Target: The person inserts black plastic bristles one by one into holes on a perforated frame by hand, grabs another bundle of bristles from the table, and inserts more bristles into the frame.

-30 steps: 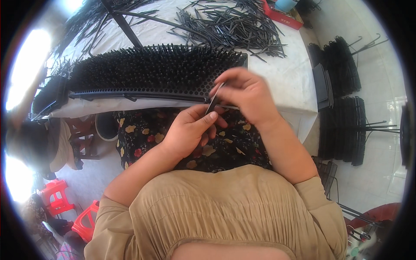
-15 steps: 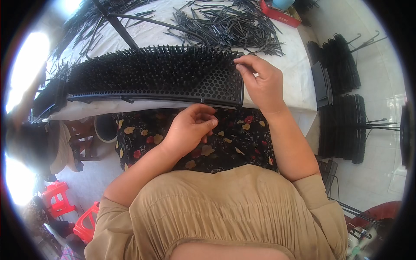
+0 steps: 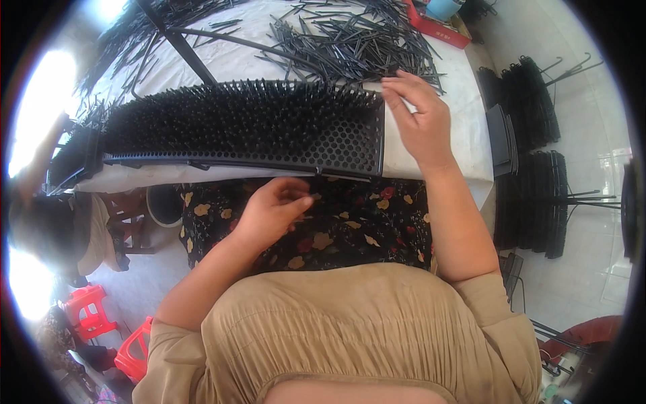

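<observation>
A black perforated panel [image 3: 346, 143] stretches across the near edge of the table, packed with upright black bristle-like strips [image 3: 222, 118]. Rows of bare holes show at its right end. My right hand [image 3: 424, 121] is beyond the panel's right corner, beside a heap of loose black strips [image 3: 350, 44]. Its fingers are stretched forward and the thumb is a little apart; I make out nothing held. In front of the panel, over the flowered cloth on my lap [image 3: 323, 239], my left hand [image 3: 272, 212] hovers with loosely bent fingers, thumb apart, nothing visible in it.
A thin black metal frame [image 3: 185, 50] rises behind the panel. At the table's far right sits a red box [image 3: 441, 30] with a blue container [image 3: 444, 8]. Stacks of black bristled panels [image 3: 538, 202] stand on the right. Red stools [image 3: 91, 313] are at lower left.
My right hand has moved up and away from the panel's right corner toward the loose strips. My left hand has drawn back slightly left and down from the panel's front edge.
</observation>
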`<move>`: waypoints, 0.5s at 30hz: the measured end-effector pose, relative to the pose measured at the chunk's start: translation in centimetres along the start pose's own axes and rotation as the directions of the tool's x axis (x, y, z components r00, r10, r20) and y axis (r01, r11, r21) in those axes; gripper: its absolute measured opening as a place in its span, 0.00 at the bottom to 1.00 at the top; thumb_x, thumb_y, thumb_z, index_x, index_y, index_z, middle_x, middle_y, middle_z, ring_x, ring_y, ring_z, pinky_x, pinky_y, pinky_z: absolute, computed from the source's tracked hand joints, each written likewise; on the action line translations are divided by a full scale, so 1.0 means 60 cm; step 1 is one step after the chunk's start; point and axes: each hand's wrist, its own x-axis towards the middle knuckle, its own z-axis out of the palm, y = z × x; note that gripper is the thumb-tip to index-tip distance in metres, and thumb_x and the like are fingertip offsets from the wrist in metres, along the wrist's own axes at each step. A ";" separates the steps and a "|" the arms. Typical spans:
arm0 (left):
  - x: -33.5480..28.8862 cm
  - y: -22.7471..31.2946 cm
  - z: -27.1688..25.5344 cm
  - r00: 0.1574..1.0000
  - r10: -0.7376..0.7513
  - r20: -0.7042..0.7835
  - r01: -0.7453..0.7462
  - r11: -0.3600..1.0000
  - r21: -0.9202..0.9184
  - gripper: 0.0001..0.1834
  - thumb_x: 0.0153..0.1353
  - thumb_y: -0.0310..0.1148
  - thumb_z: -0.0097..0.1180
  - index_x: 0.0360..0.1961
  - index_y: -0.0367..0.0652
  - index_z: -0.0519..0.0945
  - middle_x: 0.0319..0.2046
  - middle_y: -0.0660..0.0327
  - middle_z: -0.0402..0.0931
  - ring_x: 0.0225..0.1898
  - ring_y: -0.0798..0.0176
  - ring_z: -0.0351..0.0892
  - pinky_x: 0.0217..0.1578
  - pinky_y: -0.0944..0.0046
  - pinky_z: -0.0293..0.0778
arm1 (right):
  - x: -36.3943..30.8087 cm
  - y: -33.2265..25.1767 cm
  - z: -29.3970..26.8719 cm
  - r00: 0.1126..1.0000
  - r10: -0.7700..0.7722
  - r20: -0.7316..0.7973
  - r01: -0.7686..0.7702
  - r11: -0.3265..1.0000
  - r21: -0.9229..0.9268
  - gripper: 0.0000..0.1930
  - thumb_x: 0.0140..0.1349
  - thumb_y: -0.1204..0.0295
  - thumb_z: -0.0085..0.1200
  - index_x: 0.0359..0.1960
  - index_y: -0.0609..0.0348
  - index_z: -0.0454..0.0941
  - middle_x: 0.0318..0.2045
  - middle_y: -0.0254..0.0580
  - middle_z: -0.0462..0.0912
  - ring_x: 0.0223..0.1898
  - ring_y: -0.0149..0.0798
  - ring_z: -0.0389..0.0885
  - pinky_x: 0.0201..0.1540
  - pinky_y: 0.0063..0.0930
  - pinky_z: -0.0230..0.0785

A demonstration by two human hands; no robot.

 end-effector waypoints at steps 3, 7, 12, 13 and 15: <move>-0.011 -0.042 -0.063 0.979 0.103 -0.178 -0.047 0.955 0.294 0.19 0.61 0.30 0.63 0.52 0.38 0.76 0.38 0.60 0.80 0.33 0.69 0.79 0.30 0.68 0.75 | 0.005 0.046 -0.032 0.930 0.364 -0.058 -0.363 0.931 0.021 0.07 0.61 0.68 0.63 0.36 0.57 0.86 0.38 0.45 0.87 0.46 0.47 0.84 0.50 0.34 0.74; -0.028 -0.131 -0.173 0.815 0.524 -0.248 -0.098 0.546 0.832 0.19 0.58 0.31 0.62 0.50 0.40 0.76 0.38 0.52 0.77 0.39 0.48 0.80 0.40 0.55 0.77 | -0.005 0.218 -0.063 0.901 0.425 -0.086 -0.429 0.844 -0.322 0.21 0.59 0.62 0.64 0.47 0.65 0.79 0.40 0.53 0.85 0.44 0.51 0.83 0.48 0.37 0.74; -0.045 -0.193 -0.233 0.724 0.658 -0.209 -0.013 0.316 0.949 0.21 0.58 0.35 0.62 0.51 0.40 0.74 0.45 0.50 0.74 0.44 0.43 0.78 0.43 0.51 0.76 | 0.067 0.216 0.023 0.910 0.348 0.227 -0.238 0.884 -0.402 0.47 0.51 0.47 0.67 0.64 0.69 0.63 0.63 0.66 0.66 0.66 0.61 0.63 0.67 0.45 0.56; -0.040 -0.194 -0.235 0.741 0.633 -0.226 0.027 0.308 0.951 0.23 0.56 0.36 0.63 0.52 0.40 0.74 0.48 0.49 0.73 0.47 0.42 0.77 0.45 0.51 0.76 | 0.087 0.205 0.050 0.880 0.369 0.298 -0.197 0.856 -0.478 0.52 0.50 0.41 0.65 0.67 0.69 0.59 0.68 0.66 0.60 0.70 0.60 0.57 0.72 0.44 0.50; -0.031 -0.192 -0.238 0.739 0.622 -0.258 0.040 0.342 0.939 0.25 0.56 0.36 0.63 0.53 0.40 0.73 0.50 0.48 0.72 0.48 0.42 0.77 0.46 0.52 0.76 | 0.122 0.179 0.093 0.813 0.345 0.469 -0.013 0.816 -0.578 0.62 0.46 0.32 0.61 0.71 0.70 0.53 0.73 0.64 0.48 0.75 0.59 0.45 0.75 0.42 0.39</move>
